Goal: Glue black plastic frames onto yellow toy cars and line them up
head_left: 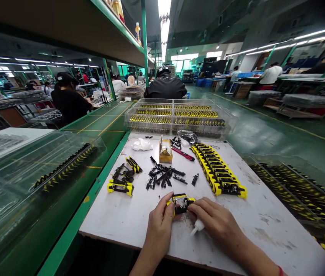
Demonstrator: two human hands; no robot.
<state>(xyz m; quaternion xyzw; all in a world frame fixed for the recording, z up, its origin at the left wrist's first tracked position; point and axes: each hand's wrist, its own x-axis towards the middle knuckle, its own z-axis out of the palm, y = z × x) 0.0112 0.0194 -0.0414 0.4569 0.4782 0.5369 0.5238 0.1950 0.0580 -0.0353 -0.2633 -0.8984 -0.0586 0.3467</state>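
Near the front of the white work board, my left hand (160,226) is closed on one end of a yellow and black plastic housing (182,203). My right hand (220,222) has its fingertips at the housing's right end. Tucked in that same hand is a small white nozzle bottle (198,225), its tip pointing down and left; the hand covers most of it. Beyond the hands lies a loose pile of small black parts (164,174). A single yellow and black housing (120,187) rests at the left, beside several black pieces (123,173).
A long row of yellow and black housings (218,168) lies at right. Farther back are a small box (165,152), a red cutter (184,154) and white tissue (142,144). Clear trays (179,115) stand behind the board. A green conveyor (105,119) runs left; co-workers sit beyond.
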